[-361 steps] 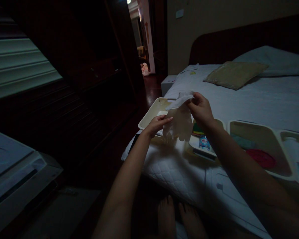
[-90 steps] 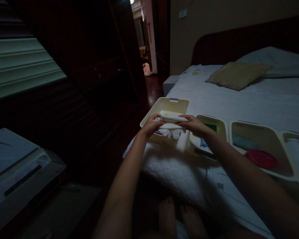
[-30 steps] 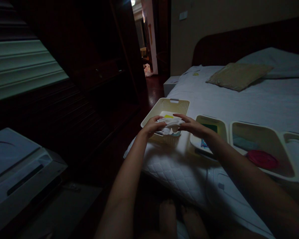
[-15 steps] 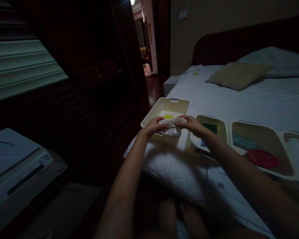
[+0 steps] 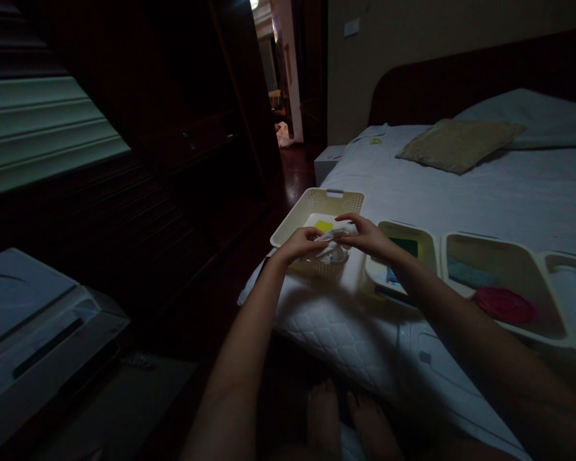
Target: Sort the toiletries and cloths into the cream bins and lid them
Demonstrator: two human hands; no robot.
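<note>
Between my two hands is a crumpled white bundle (image 5: 333, 242), thin and soft-looking; cloth or plastic, I cannot tell which. My left hand (image 5: 301, 244) pinches its left side with thumb and fingers. On the right side my right hand (image 5: 368, 237) grips it, the index finger raised above. Both hands are over the near end of a cream perforated basket (image 5: 295, 214), which stands on the bed's corner. Inside that basket a yellow piece (image 5: 324, 226) shows beyond the bundle. My hands and the bundle hide part of the basket's near wall.
To the right on the bed (image 5: 345, 307) stand several cream bins: one bin (image 5: 429, 246) with green and blue items, another bin (image 5: 509, 246) with a red round item (image 5: 505, 305), and one holding a white bottle (image 5: 567, 282). A pillow (image 5: 461, 146) lies farther back. A white appliance (image 5: 43, 320) is at left.
The white bundle, flatter and neatly layered before, is now more bunched and tilted up at the right. My right index finger has lifted. The basket and bins have not moved.
</note>
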